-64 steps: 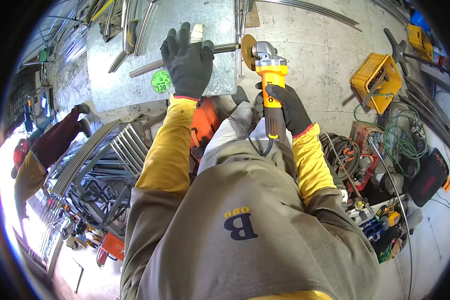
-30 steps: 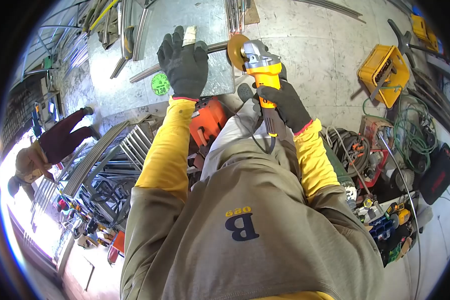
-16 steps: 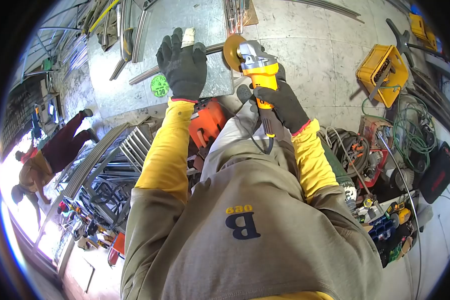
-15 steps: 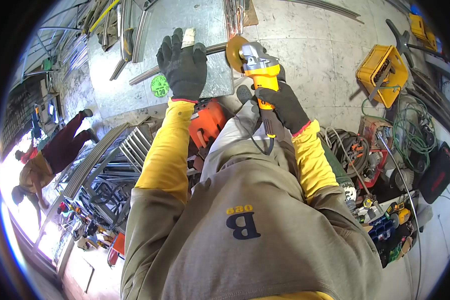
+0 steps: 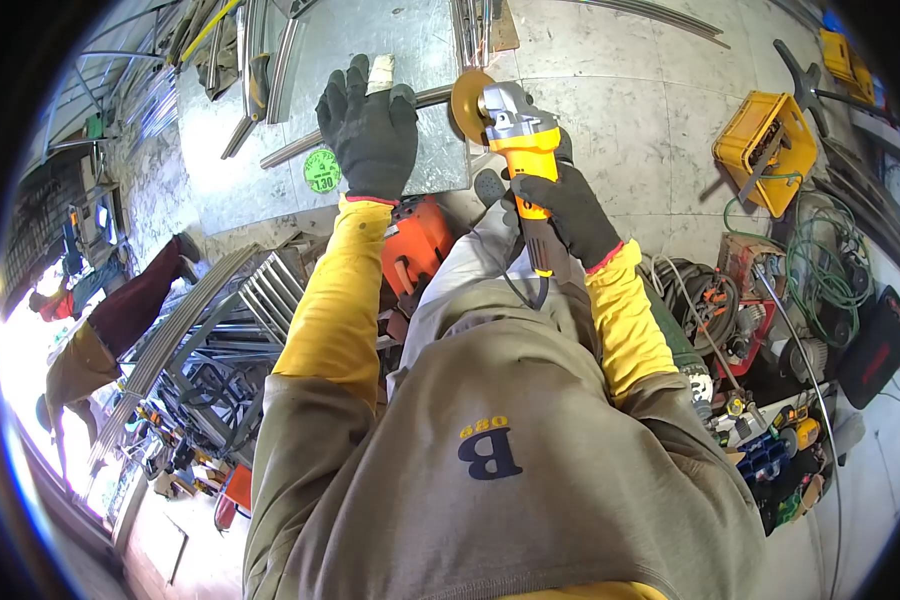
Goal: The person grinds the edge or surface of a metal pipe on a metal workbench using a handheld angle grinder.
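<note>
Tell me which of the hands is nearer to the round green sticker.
Left. The left hand lies just to the right of the round green sticker; the right hand is farther off to the right, gripping the angle grinder.

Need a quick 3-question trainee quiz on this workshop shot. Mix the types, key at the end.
1. Multiple choice: what does the right hand hold?
A) a hammer
B) an angle grinder
C) a paintbrush

2. True or false: the left hand, over the metal bar, is without a glove.

3. Fill in: the round sticker on the metal sheet is ____ in colour.

Key:
1. B
2. False, it wears a dark glove.
3. green
</note>
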Action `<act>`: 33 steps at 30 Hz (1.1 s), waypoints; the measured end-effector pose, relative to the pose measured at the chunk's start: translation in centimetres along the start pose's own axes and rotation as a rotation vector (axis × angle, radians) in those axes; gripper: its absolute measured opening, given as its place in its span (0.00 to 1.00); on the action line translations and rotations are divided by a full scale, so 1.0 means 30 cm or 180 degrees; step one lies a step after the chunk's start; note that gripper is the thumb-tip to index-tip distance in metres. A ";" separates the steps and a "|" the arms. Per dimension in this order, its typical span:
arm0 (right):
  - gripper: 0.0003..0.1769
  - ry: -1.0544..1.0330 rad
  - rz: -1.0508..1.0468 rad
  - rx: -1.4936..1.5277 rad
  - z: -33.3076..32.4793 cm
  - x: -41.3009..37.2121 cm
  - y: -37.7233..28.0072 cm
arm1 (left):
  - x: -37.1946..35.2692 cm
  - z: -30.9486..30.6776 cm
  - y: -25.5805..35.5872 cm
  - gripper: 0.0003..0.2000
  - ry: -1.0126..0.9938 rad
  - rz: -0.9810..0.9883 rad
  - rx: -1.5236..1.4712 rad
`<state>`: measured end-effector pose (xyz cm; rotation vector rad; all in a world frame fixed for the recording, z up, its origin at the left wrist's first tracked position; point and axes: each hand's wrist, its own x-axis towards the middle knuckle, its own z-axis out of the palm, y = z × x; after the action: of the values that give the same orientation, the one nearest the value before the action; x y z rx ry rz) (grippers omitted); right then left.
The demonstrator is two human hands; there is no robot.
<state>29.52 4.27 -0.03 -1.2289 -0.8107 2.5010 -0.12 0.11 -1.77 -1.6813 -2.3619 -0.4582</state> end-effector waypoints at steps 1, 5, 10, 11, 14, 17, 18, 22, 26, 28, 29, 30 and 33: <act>0.19 -0.0002 0.0024 0.0011 -0.008 -0.002 0.012 | -0.002 -0.004 0.001 0.25 -0.0092 -0.0037 0.0017; 0.18 -0.0051 -0.0006 -0.0080 -0.029 -0.006 0.009 | 0.007 -0.017 -0.003 0.24 -0.0182 -0.0089 -0.0036; 0.19 -0.0012 -0.0102 -0.0214 -0.008 0.009 -0.004 | -0.001 0.014 -0.006 0.25 -0.0043 -0.0026 0.0120; 0.19 -0.0031 -0.0152 -0.0252 -0.004 0.011 -0.006 | -0.001 0.010 -0.007 0.25 -0.0054 0.0009 0.0128; 0.18 0.0061 0.0036 -0.0314 0.001 -0.004 -0.003 | 0.000 -0.013 0.002 0.26 -0.0080 0.0005 0.0030; 0.18 -0.0045 -0.0023 -0.0042 -0.032 -0.010 0.022 | 0.003 -0.014 -0.006 0.25 -0.0183 -0.0064 0.0031; 0.18 -0.0046 -0.0039 -0.0047 -0.033 -0.005 0.016 | 0.009 -0.014 -0.007 0.25 -0.0167 -0.0059 0.0029; 0.18 0.0026 -0.0177 -0.0172 -0.028 0.008 -0.006 | 0.004 -0.008 -0.002 0.25 -0.0069 -0.0023 0.0012; 0.21 0.0013 -0.0096 -0.0282 0.001 0.013 -0.030 | 0.001 -0.005 0.007 0.25 -0.0049 -0.0062 0.0021; 0.23 0.0027 -0.0086 -0.0326 -0.003 0.014 -0.006 | 0.000 -0.007 -0.001 0.24 -0.0055 -0.0047 0.0027; 0.23 -0.0006 -0.0104 -0.0443 -0.016 0.014 0.010 | 0.003 -0.005 -0.005 0.24 -0.0041 -0.0013 0.0019; 0.23 -0.0042 -0.0130 -0.0565 -0.027 0.012 0.017 | 0.002 -0.007 -0.004 0.24 -0.0041 -0.0019 0.0013; 0.24 0.0118 -0.0071 -0.0192 -0.036 -0.011 0.024 | 0.005 -0.016 -0.006 0.23 -0.0119 -0.0007 0.0105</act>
<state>30.60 3.92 -0.77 -1.2745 -0.8916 2.4454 -0.33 0.02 -1.28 -1.6874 -2.3844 -0.3893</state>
